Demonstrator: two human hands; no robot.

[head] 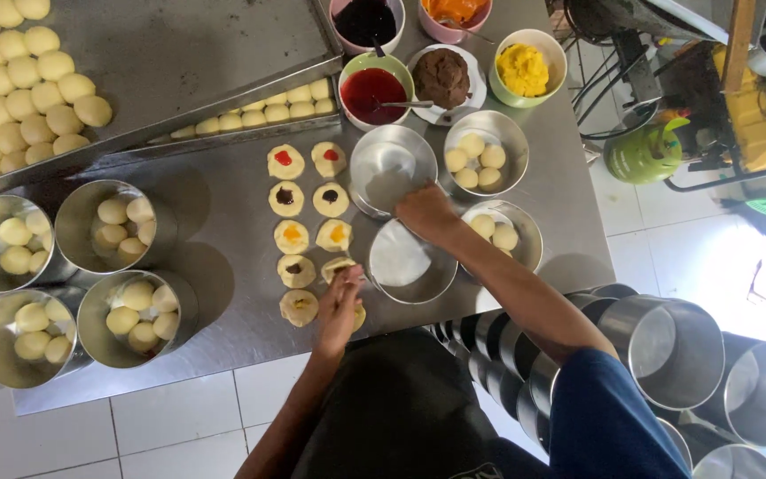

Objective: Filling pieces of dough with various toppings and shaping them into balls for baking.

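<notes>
- Steel table (223, 200) holds two short rows of flat dough rounds, and most of them already have a dab of filling on top: red, dark, orange and brown.
- Left hand (340, 306) is down on the near end of those rows, fingers bent close over a dough piece (337, 266); I cannot tell if it pinches the piece or only presses it.
- Right hand (425, 213) reaches across to an empty tin (390, 166), fingers curled down at its rim; the grip is hidden, so I cannot tell how tight it is.
- Done so far, I judge: about nine rounds are filled, four tins (117, 232) on the left and two on the right hold dough balls.
- Left to do, I judge: two tins near the hands are bare, and a big tray (179, 53) has many plain balls waiting.
- Filling bowls stand at the far side: red jam (374, 93), brown paste (441, 77) and yellow paste (522, 69).
- Room is tight. Tins touch each other by the right hand, and the filled rounds lie just beside them.
- Near edge of the table is close to the left hand, so a round there could slip off.
- Stacked tins (667, 341) crowd the right elbow.
</notes>
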